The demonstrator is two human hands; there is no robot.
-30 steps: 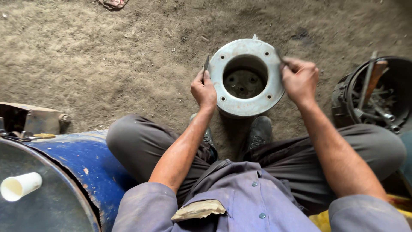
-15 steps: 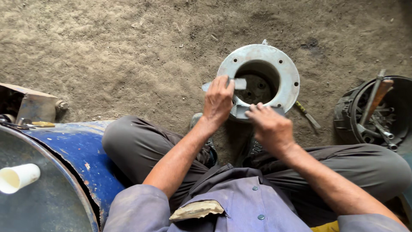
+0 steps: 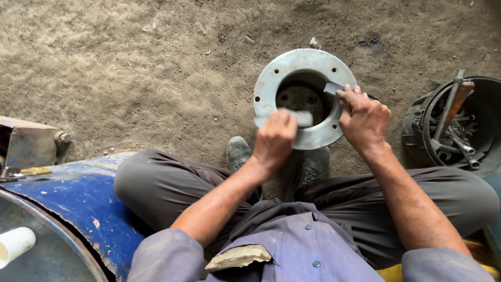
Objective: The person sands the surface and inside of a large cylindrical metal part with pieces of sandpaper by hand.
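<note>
Ground: dusty packed earth [image 3: 130,68] with small stones; the person sits low on it, knees apart, shoes just under the work.
Main part: round grey metal ring [image 3: 305,99] with bolt holes around its flat rim and a deep dark hole in the middle; it stands on the ground just in front of the shoes.
Left hand: left hand [image 3: 275,141] is closed around a flat grey strip [image 3: 301,118], which lies across the near rim of the ring and sticks out on both sides of the fist.
Right hand: right hand [image 3: 364,119] rests on the right rim, its fingers [image 3: 348,95] curled and pinching a small dark flat piece [image 3: 332,87] that points into the hole.
Nearby: blue drum [image 3: 78,201] at the left with a white cup [image 3: 15,245] on its lid; black bucket [image 3: 456,122] full of tools at the right, well apart from the ring.
Risk of slipping: I judge the strip may slide off the smooth rim if it is pushed hard, and the knuckles could hit the metal edge.
Risk of dropping: the small piece is held only by the fingertips; if the grip loosens, it could fall into the hole.
Risk of moving: nothing clamps the ring, so a strong push could shift or tilt it on the loose earth.
Risk of dirt: dust may enter the hole.
</note>
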